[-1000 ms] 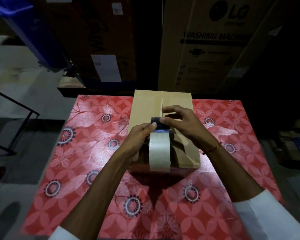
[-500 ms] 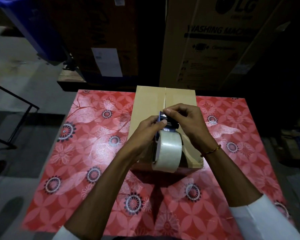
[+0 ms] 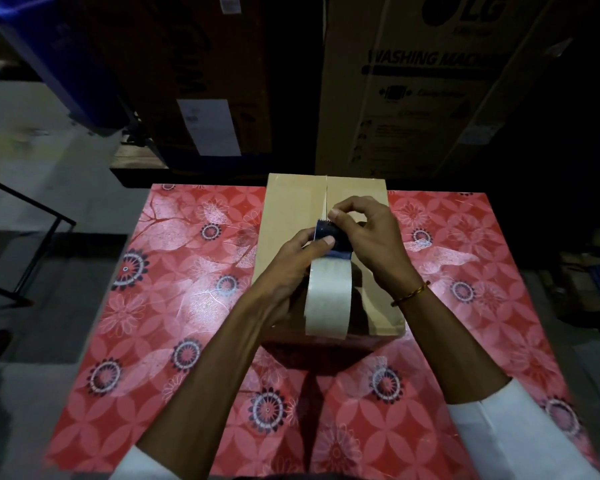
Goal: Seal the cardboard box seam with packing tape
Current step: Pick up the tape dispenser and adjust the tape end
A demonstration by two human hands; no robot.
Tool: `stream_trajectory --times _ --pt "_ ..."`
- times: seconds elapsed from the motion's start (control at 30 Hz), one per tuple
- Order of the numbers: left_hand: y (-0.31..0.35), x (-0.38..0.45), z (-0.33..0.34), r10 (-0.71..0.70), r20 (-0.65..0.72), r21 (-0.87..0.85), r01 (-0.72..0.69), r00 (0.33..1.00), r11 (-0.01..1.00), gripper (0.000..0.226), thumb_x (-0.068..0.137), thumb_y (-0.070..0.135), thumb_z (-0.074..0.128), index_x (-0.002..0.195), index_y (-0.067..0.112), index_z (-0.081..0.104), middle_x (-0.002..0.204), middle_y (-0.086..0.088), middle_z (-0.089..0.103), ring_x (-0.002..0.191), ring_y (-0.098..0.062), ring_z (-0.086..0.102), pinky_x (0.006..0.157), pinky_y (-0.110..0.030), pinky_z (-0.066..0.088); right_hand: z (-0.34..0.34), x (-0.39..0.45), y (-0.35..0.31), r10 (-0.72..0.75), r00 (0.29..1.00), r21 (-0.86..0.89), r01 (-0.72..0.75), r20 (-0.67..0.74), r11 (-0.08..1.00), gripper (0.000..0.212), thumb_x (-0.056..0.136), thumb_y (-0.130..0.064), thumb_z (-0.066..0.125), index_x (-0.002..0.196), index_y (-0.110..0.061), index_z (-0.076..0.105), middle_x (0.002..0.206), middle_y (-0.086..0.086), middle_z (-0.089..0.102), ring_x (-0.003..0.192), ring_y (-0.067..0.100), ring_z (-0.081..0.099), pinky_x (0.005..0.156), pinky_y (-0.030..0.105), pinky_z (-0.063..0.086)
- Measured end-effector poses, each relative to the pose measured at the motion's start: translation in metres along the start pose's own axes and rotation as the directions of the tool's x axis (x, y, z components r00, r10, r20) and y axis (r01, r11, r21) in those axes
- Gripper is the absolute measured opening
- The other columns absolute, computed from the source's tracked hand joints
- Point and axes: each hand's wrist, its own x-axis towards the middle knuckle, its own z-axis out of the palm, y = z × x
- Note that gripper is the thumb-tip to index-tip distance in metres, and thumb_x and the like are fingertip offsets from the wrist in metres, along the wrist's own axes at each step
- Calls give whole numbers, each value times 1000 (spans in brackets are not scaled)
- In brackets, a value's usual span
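A brown cardboard box [image 3: 291, 209] lies on the red flowered table [image 3: 174, 306], its centre seam [image 3: 326, 195] running away from me. Above the box's near half I hold a tape dispenser [image 3: 329, 233] with a dark blue toothed head and a pale roll of packing tape [image 3: 328, 299]. My left hand [image 3: 291, 265] grips the dispenser from the left, thumb on the blue head. My right hand [image 3: 368, 237] pinches at the head's toothed end from the right. The near part of the seam is hidden behind the roll and hands.
A tall washing machine carton [image 3: 430, 84] and a dark carton with a white label [image 3: 208, 126] stand behind the table. A blue bin [image 3: 49, 46] leans at the far left. A black metal frame [image 3: 32, 258] stands on the floor at left.
The dispenser has turned slightly, so the roll now faces me more squarely. My right fingers have shifted up to the toothed end of the head. The box has not moved.
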Motion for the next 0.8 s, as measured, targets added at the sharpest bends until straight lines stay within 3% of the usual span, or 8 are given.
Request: stream_trajectory --times 0.13,0.3,0.5,0.63,0.7,0.8 --pt "0 -3 1 9 59 -29 -7 998 1000 38 97 15 59 135 13 53 124 -25 65 97 -33 66 75 -34 57 0 5 -3 11 1000 -20 -11 -1 1000 13 94 -24 61 92 -15 71 98 2 70 99 20 65 91 50 55" --pt "2 -4 0 1 87 -64 4 996 998 45 95 9 60 139 13 50 127 -28 63 99 -33 66 74 -32 59 0 10 -7 43 999 -22 -43 26 999 13 98 -21 57 93 -14 67 85 1 70 86 18 68 82 46 59" --pt "3 -1 -3 -59 94 -68 65 994 996 61 86 13 71 141 13 46 129 -24 62 97 -28 70 71 -31 58 3 21 -8 168 984 -13 -168 61 986 16 100 -23 56 96 -10 65 88 7 67 90 29 67 82 47 57" --pt "6 -4 -1 -93 104 -24 96 990 995 46 92 10 63 137 12 50 111 -15 71 82 -19 73 62 -25 57 0 26 -7 206 967 6 -209 147 978 16 101 -23 56 92 -12 62 80 7 66 81 27 66 69 36 53" --pt "6 -5 -1 -120 115 -12 123 986 992 40 95 18 61 134 14 55 112 -12 71 89 -19 72 67 -27 57 -6 28 -4 210 944 20 -222 255 975 17 102 -25 56 94 -11 61 76 8 65 76 26 64 67 35 50" --pt "7 1 -5 -163 37 210 152 986 966 41 95 51 54 126 25 64 130 -7 66 120 -23 60 100 -37 48 -15 29 3 198 914 61 -234 354 970 20 104 -27 54 100 -8 61 77 8 67 71 22 61 65 32 48"
